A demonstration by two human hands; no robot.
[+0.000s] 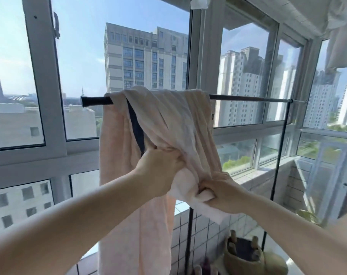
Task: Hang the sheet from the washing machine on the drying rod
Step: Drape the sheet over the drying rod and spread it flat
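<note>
Pale pink sheet (164, 120) draped over the dark drying rod (248, 98). Gripped in bunched folds by left hand (160, 169) and, lower right, right hand (220, 193).

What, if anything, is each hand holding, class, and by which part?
Both hold the pink sheet draped over the drying rod. The left hand grips a bunched fold below the rod; the right hand grips a lower bunched edge.

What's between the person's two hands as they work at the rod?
In the head view, only bunched pink sheet spans from the left hand to the right hand; both grip it, below the drying rod.
</note>
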